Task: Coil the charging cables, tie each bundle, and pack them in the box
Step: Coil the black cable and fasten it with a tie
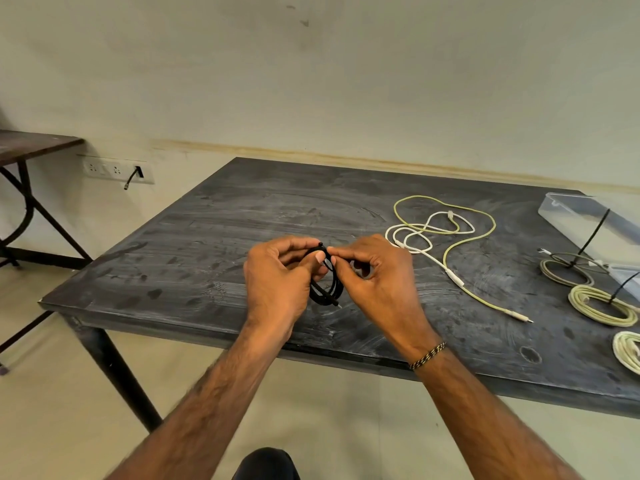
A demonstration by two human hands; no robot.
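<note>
Black cable coil (329,284) held at frame center above the table (207,237), hanging down between both hands. Left hand (277,275) grips the loops; right hand (374,271) pinches the black tie (320,244) at the coil's top. Tie end points up-left, likely tightening next. 2 loose cables (446,230) right of center; clear box (588,220) far right.

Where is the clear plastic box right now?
In the head view the clear plastic box sits at the dark table's far right edge, beyond the tied coils and right of the loose cables.
</note>
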